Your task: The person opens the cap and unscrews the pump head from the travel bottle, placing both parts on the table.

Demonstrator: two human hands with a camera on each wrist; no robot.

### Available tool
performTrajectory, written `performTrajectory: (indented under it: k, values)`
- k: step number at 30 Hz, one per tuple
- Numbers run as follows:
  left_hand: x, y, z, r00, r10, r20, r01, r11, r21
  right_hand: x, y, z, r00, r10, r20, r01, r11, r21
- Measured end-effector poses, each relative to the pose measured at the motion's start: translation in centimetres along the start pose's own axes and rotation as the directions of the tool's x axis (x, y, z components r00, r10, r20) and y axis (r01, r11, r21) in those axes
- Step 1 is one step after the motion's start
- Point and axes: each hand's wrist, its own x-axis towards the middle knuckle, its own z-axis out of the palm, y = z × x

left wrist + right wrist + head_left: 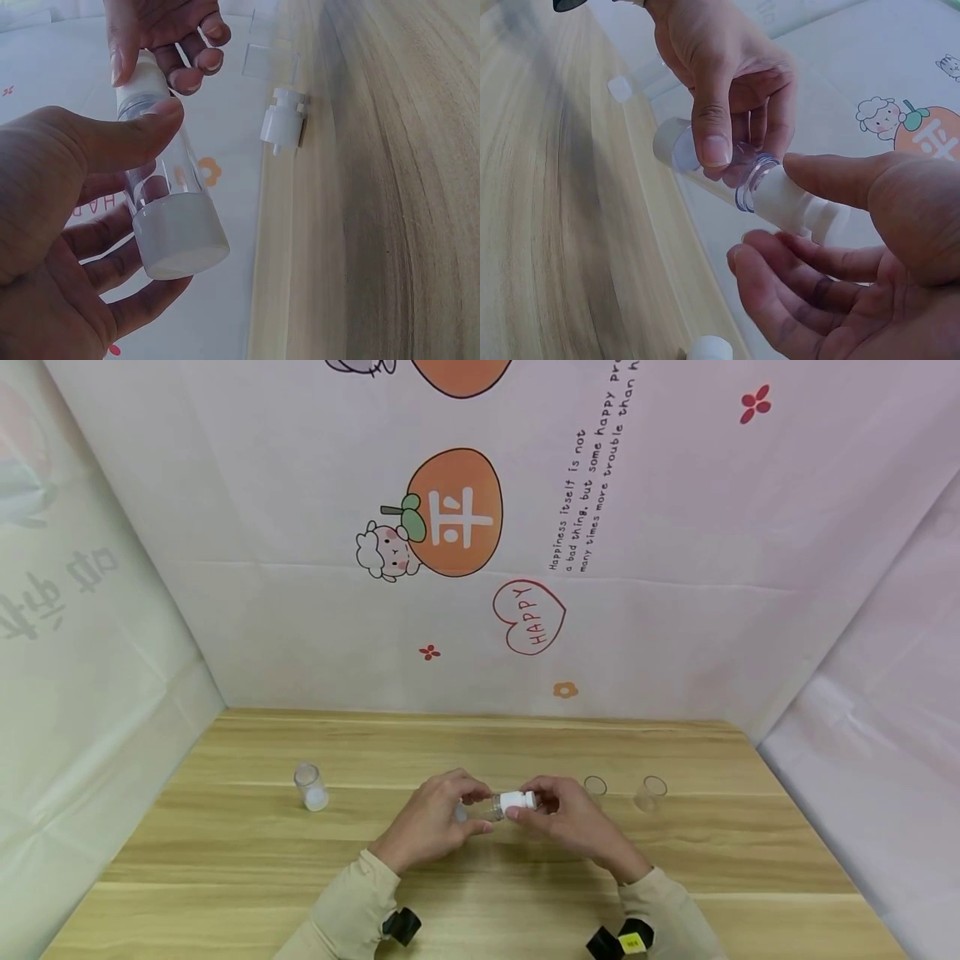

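Note:
My left hand (431, 822) grips a clear bottle (163, 161) with a white base (184, 238), its thumb on one side and its fingers round the other. The bottle is tilted above the table. At its neck sits a white pump head (784, 199), which my right hand (573, 822) pinches between thumb and fingers. Clear threads show at the joint in the right wrist view, and I cannot tell how tightly the two parts meet. A second white pump head (283, 120) stands on the table near the right hand.
Another clear bottle with a white bottom (311, 787) stands at the left of the wooden table (225, 852). Two clear caps (651, 795) stand at the right, one partly behind the right hand. Printed white cloth (300, 635) walls the back and sides.

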Motion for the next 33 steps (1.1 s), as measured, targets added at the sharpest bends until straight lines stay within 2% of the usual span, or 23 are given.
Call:
performTrajectory:
  k: [4,9,19,33]
  values:
    - [-0.03,-0.05,0.01,1.0,0.0,-0.005,0.0,1.0,-0.002,-0.03,0.13,-0.05,1.0,-0.006,0.028,0.005,0.999,0.043]
    - [0.02,-0.05,0.02,1.0,-0.009,0.008,0.009,1.0,0.003,0.0,0.12,-0.03,1.0,-0.021,0.008,0.021,1.0,0.005]
    - [0.04,-0.16,0.39,0.999,-0.025,0.025,0.024,1.0,0.011,0.24,0.12,0.21,0.997,-0.076,-0.004,0.076,0.997,0.016]
    - [-0.17,-0.47,0.02,0.998,-0.051,0.033,0.051,0.999,0.01,0.15,0.66,-0.17,0.993,-0.116,-0.024,0.116,0.993,0.018]
